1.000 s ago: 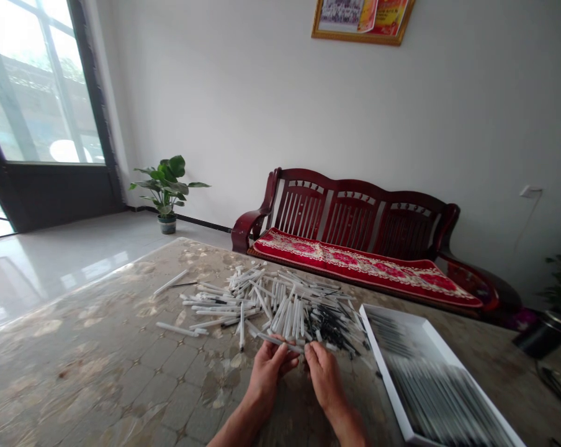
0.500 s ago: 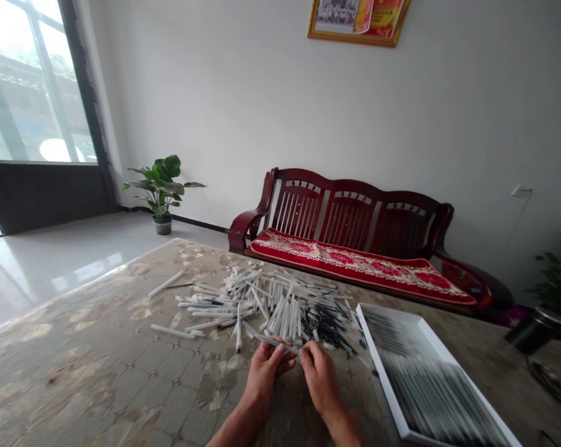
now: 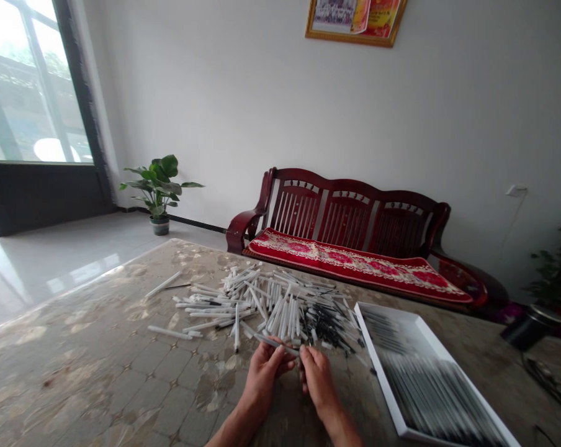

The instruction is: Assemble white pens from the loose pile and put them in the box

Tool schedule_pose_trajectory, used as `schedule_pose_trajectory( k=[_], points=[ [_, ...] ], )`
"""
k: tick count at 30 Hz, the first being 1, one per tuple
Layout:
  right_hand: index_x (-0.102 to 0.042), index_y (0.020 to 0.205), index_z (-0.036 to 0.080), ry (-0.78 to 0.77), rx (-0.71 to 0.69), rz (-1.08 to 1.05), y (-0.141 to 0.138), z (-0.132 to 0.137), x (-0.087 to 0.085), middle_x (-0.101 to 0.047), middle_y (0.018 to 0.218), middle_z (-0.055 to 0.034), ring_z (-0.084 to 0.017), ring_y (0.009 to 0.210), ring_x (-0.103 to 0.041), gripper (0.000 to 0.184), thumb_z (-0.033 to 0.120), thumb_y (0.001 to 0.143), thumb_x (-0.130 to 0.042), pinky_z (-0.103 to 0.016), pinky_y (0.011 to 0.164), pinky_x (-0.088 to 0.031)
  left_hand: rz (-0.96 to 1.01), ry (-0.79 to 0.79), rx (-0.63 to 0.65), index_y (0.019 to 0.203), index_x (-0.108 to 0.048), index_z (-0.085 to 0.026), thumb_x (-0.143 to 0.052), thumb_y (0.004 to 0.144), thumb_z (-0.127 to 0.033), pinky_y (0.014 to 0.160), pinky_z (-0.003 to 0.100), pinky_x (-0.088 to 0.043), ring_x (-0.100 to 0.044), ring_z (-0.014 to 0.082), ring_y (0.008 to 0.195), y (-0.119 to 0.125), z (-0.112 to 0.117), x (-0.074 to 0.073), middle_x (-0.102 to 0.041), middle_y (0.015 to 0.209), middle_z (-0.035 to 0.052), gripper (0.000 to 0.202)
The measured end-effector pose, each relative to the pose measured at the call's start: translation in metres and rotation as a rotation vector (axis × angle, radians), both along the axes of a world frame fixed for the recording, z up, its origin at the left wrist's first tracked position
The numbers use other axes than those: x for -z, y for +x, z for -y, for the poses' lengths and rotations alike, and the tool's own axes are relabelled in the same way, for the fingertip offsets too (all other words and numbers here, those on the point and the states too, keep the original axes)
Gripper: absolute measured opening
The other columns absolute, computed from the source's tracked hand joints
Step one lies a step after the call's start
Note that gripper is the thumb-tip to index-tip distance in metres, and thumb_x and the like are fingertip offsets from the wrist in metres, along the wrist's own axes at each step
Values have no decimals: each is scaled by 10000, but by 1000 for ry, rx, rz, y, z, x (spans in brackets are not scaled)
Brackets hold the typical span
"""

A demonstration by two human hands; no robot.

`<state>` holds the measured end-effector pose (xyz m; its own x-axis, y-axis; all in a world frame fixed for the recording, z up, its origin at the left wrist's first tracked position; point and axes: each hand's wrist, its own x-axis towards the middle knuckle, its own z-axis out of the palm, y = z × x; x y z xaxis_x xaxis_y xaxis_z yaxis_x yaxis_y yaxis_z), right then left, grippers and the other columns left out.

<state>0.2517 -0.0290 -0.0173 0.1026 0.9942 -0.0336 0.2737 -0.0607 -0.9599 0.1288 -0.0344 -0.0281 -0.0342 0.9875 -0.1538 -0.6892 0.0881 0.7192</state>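
My left hand (image 3: 262, 369) is closed around a slim pale pen (image 3: 267, 340), which points up and to the left. Thumb and index finger of my right hand (image 3: 316, 371) are pinched at the pen's right end, close to the left fingertips; its tip is hidden there. Just beyond both hands lies a loose heap of white pen barrels (image 3: 285, 315). Black pen parts (image 3: 329, 326) are massed on the heap's right side. A single white pen with a dark tip (image 3: 236, 329) lies in front of the heap.
Right of my hands, a white open box (image 3: 381, 379) holds rows of grey-black pens (image 3: 439, 391). Stray barrels (image 3: 169, 332) lie on the patterned tabletop (image 3: 136, 379) to the left. Behind the table stands a red wooden bench (image 3: 350, 211); a dark cylinder (image 3: 532, 326) is at the far right.
My right hand has shifted slightly, with its lower fingers now curled below the pen. The left hand keeps the same hold. The whole view has drifted a little.
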Motion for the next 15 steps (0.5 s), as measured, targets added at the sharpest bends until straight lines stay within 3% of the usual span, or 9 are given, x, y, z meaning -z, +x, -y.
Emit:
schedule_pose_trajectory(
  k=[5, 15],
  points=[
    [-422, 562, 220, -281, 46, -280, -7, 7, -5, -360, 379, 90, -42, 263, -276, 492, 649, 793, -492, -172, 276, -164, -79, 109, 36, 864, -598, -171, -823, 645, -370, 616, 247, -564, -677, 149, 713, -1, 3, 3, -703, 794, 13, 371],
    [-428, 585, 209, -418, 18, -452, -4, 14, -8, -378, 351, 109, -24, 240, -283, 512, 673, 774, -532, -137, 258, -131, -182, 153, 62, 898, -583, -181, -780, 691, -417, 589, 261, -566, -683, 170, 745, -2, 3, 3, -698, 847, 32, 370]
  ],
)
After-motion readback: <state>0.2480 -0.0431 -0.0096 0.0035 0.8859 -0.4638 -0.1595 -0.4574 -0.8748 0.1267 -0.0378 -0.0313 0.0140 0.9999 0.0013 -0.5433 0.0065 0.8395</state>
